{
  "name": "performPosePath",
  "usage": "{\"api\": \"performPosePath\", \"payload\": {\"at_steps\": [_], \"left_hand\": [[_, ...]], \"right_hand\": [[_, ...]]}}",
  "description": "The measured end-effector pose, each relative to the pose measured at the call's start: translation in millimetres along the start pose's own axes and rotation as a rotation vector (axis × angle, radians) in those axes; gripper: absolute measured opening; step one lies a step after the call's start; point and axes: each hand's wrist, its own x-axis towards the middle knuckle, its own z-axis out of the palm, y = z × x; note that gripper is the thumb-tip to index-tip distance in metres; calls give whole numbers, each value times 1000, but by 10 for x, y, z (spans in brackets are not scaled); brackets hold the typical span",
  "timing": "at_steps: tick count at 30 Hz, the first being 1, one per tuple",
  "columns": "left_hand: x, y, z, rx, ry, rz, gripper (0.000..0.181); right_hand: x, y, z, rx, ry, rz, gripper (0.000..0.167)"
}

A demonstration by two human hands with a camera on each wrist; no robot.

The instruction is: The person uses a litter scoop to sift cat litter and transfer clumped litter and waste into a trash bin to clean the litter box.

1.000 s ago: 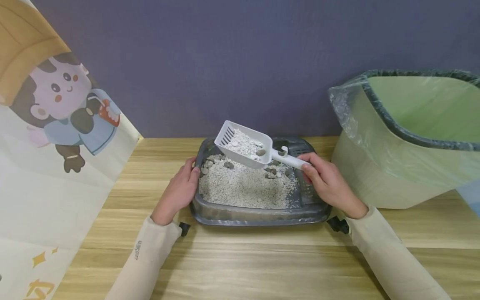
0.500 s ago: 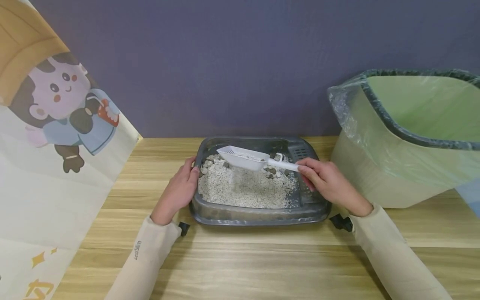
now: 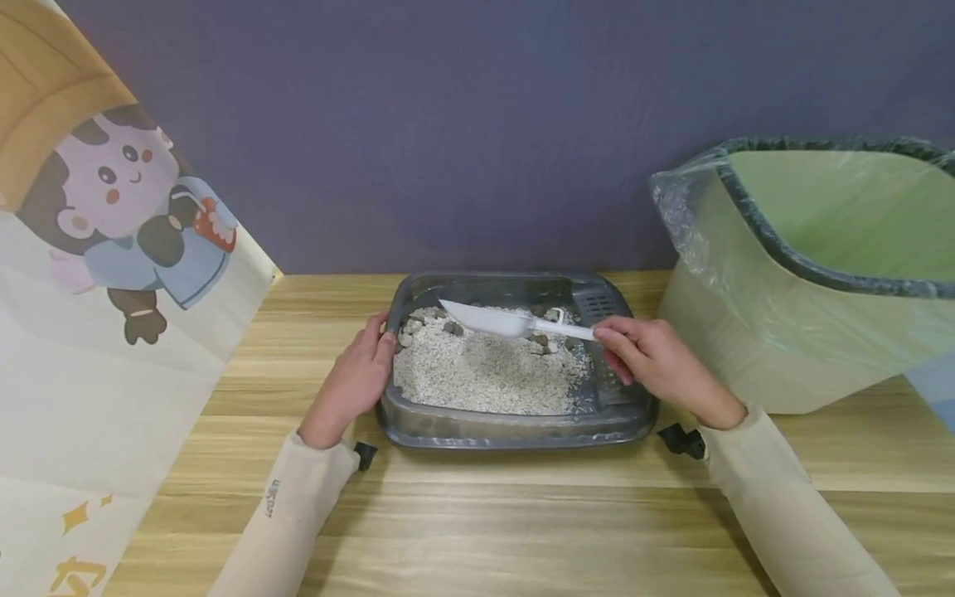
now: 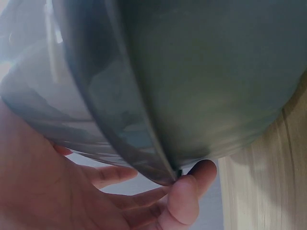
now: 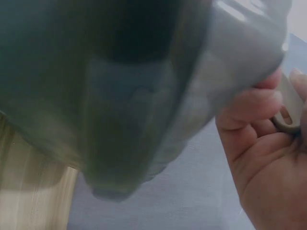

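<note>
A grey litter box (image 3: 515, 435) stands on the table, holding pale granular litter (image 3: 477, 381) with darker clumps (image 3: 540, 340) towards the back. My left hand (image 3: 353, 377) grips the box's left rim; in the left wrist view its thumb and fingers pinch the rim edge. With my right hand (image 3: 656, 361) I hold a white litter scoop (image 3: 492, 319) by the end of its handle. The scoop's basket hangs just over the litter, tilted so that its side shows and its inside is hidden. In the right wrist view the handle end (image 5: 288, 105) lies within curled fingers.
A large pale bin (image 3: 734, 356) with a clear plastic liner stands right of the box, close to my right hand. Behind is a dark blue-purple wall (image 3: 477, 141). A panel with a cartoon figure (image 3: 127, 191) flanks the wooden table (image 3: 522, 522) on the left.
The scoop has come down from above the box's back part and rolled over, so the litter seen in it earlier no longer shows. My left hand has stayed on the rim.
</note>
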Motion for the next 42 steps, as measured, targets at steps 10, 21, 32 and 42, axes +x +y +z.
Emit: {"api": "performPosePath", "payload": {"at_steps": [10,21,32,42], "left_hand": [[0,-1,-3,-8,-11,-6,54],[1,1,0,-13,-12,-5,54],[6,-8,4,-12,-9,-2,54],[14,-12,2,-20,-10,-2,54]], "right_hand": [[-4,32,12,-4,-27,23,22],[4,34,11,-80,24,29,17],[6,15,-10,-98,91,24,24],[6,0,-12,-88,84,46,21]]}}
